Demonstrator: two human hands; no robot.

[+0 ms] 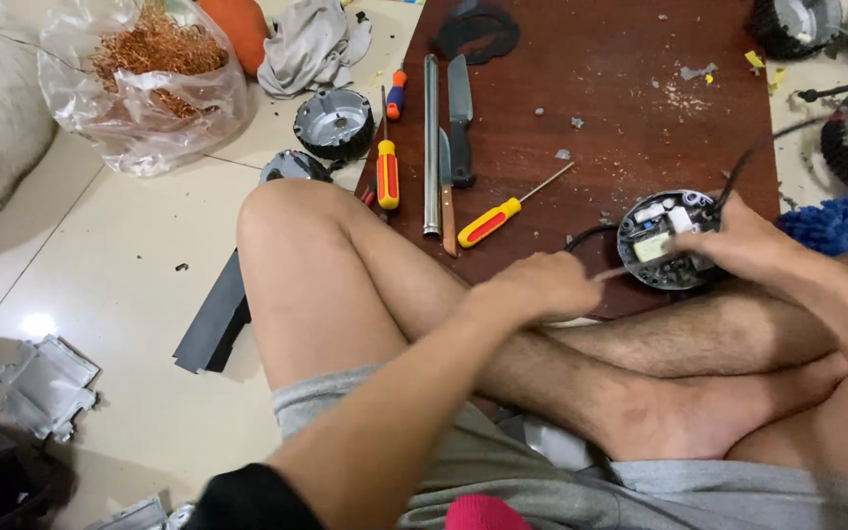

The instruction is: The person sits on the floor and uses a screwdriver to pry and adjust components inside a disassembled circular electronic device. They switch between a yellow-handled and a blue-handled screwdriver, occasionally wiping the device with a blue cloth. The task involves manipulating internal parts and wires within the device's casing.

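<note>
Both hands are working at the round black unit (666, 240) on the brown board's (620, 88) near edge, the right hand (750, 243) gripping it, the left hand (542, 285) clenching a thin tool (612, 274) that could slip and jab fingers.

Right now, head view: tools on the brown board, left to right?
Small blue-and-orange screwdriver and yellow-and-red screwdriver → metal tube → knife → angled yellow-and-red screwdriver → left hand → round black housing with circuit board → right hand.
</note>
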